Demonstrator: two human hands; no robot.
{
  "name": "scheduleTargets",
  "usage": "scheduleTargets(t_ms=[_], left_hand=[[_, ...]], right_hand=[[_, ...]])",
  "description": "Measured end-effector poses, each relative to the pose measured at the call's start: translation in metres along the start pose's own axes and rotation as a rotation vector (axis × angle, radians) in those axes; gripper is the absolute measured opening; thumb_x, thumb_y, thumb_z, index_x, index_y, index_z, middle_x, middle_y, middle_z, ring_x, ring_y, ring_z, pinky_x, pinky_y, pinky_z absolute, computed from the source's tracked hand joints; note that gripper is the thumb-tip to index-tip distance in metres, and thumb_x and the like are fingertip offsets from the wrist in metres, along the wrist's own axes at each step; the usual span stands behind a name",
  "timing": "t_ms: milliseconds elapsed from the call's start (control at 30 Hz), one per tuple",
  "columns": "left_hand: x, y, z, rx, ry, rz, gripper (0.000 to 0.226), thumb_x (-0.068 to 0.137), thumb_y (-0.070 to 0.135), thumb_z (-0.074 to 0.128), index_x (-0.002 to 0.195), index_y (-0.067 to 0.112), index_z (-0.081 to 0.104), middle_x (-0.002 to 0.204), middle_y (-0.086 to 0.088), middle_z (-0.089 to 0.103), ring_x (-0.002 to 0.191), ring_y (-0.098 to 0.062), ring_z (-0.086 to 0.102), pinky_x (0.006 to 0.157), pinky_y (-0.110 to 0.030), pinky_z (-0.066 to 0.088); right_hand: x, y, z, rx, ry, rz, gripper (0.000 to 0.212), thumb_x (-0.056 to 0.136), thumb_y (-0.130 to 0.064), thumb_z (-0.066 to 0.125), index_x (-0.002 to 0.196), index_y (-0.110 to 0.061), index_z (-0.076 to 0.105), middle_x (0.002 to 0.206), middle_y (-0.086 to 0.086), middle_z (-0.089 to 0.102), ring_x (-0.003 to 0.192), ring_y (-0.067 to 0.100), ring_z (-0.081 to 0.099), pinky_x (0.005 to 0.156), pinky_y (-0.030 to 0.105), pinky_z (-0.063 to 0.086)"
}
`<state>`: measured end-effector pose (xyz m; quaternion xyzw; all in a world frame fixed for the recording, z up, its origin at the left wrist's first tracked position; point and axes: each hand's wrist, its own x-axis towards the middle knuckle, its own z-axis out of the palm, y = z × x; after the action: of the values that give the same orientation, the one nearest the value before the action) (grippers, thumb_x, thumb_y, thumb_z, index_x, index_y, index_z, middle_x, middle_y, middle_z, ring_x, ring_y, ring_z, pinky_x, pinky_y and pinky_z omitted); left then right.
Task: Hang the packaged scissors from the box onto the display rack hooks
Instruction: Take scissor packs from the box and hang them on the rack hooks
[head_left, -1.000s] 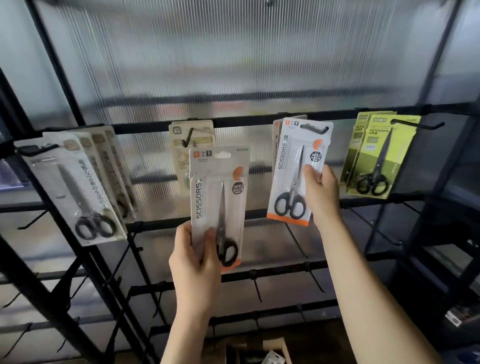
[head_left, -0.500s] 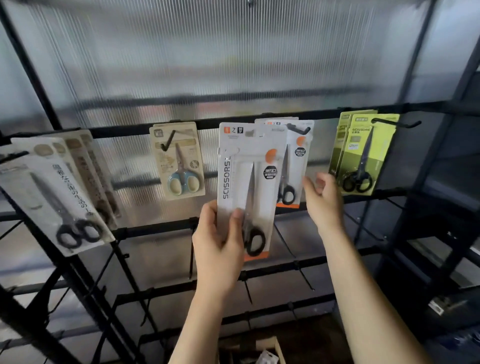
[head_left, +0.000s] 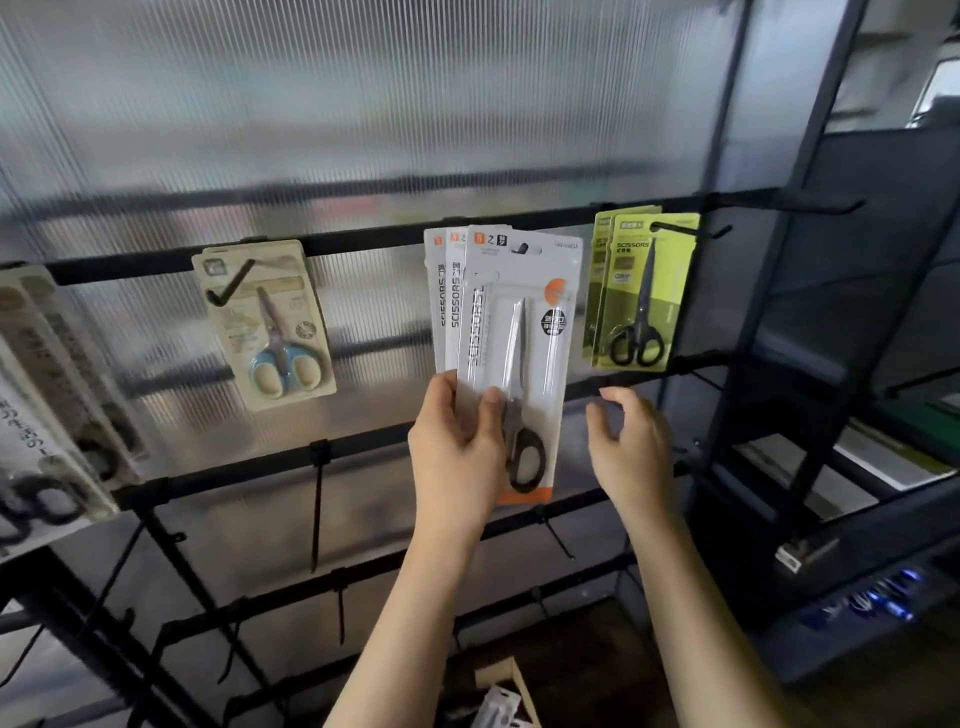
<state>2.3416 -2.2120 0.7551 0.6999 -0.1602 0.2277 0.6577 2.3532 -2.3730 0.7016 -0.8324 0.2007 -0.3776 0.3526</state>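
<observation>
left hand (head_left: 457, 447): grips the lower left of the grey pack (head_left: 519, 364), thumb on its front.
grey pack: upright, its slot at the hook (head_left: 521, 248), in front of two like packs.
right hand (head_left: 631, 441): just right of the pack, fingers loosely curled, holding nothing.
box (head_left: 506, 696): low, near, between the forearms.
green packs (head_left: 644, 291): hang further right.

1. We are seeing a glossy clear plastic blister over the white card pack (head_left: 519, 332)
2. We are looking at matt black metal rack bars (head_left: 363, 241)
3. We are noticing ribbed translucent plastic panelling (head_left: 363, 104)
4. We are making out a brown cardboard box (head_left: 511, 675)
</observation>
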Motion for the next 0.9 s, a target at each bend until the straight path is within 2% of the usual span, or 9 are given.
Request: scheduleTargets(t_ms=[100, 233, 400, 567, 733, 900], left_hand=[[0.002, -0.002, 0.003, 0.009, 0.015, -0.013, 0.021, 0.09, 0.013, 0.059, 0.074, 0.007, 0.047, 0.061, -0.002, 0.045, 0.054, -0.006, 0.038, 0.054, -0.021, 0.038], [0.005, -0.001, 0.004, 0.025, 0.028, -0.021, 0.03, 0.09, 0.01, 0.059, 0.067, 0.02, 0.042, 0.056, 0.01, 0.04, 0.049, -0.003, 0.036, 0.049, -0.013, 0.033], [0.003, -0.004, 0.005, 0.054, 0.031, -0.026, 0.03, 0.089, 0.01, 0.059, 0.067, 0.021, 0.042, 0.054, 0.01, 0.041, 0.049, -0.001, 0.038, 0.05, -0.013, 0.033], [0.008, -0.014, 0.007, 0.1, 0.055, -0.033, 0.028, 0.09, 0.014, 0.059, 0.069, 0.014, 0.041, 0.059, 0.002, 0.041, 0.051, -0.006, 0.032, 0.05, -0.017, 0.032], [0.021, -0.025, 0.012, 0.151, 0.078, -0.047, 0.031, 0.092, 0.019, 0.059, 0.067, 0.019, 0.041, 0.057, 0.007, 0.044, 0.05, -0.001, 0.042, 0.049, -0.014, 0.035], [0.038, -0.037, 0.014, 0.213, 0.094, -0.08, 0.022, 0.092, 0.023, 0.058, 0.075, 0.013, 0.051, 0.063, 0.007, 0.052, 0.054, -0.003, 0.047, 0.05, -0.014, 0.04]], right_hand=[[-0.003, 0.004, 0.0, 0.007, -0.018, 0.003, 0.029, 0.093, -0.022, 0.055, 0.119, -0.012, 0.06, 0.119, 0.005, 0.061, 0.116, 0.022, 0.051, 0.093, 0.03, 0.039], [-0.006, 0.007, 0.002, 0.004, -0.042, 0.006, 0.029, 0.092, -0.02, 0.057, 0.119, -0.011, 0.061, 0.121, 0.005, 0.061, 0.118, 0.022, 0.05, 0.095, 0.029, 0.038], [-0.009, 0.012, 0.006, 0.01, -0.096, 0.012, 0.03, 0.091, -0.019, 0.058, 0.119, -0.008, 0.06, 0.12, 0.008, 0.062, 0.116, 0.025, 0.052, 0.095, 0.031, 0.039], [-0.01, 0.015, 0.008, 0.046, -0.138, 0.027, 0.03, 0.091, -0.018, 0.058, 0.12, -0.008, 0.06, 0.121, 0.007, 0.06, 0.117, 0.023, 0.052, 0.093, 0.025, 0.036], [-0.011, 0.015, 0.007, 0.049, -0.16, 0.013, 0.033, 0.091, -0.018, 0.059, 0.121, -0.007, 0.059, 0.122, 0.008, 0.06, 0.118, 0.023, 0.051, 0.097, 0.028, 0.036], [-0.015, 0.019, 0.004, 0.056, -0.227, 0.027, 0.037, 0.092, -0.022, 0.058, 0.127, -0.012, 0.055, 0.129, 0.006, 0.055, 0.123, 0.021, 0.047, 0.102, 0.032, 0.037]])
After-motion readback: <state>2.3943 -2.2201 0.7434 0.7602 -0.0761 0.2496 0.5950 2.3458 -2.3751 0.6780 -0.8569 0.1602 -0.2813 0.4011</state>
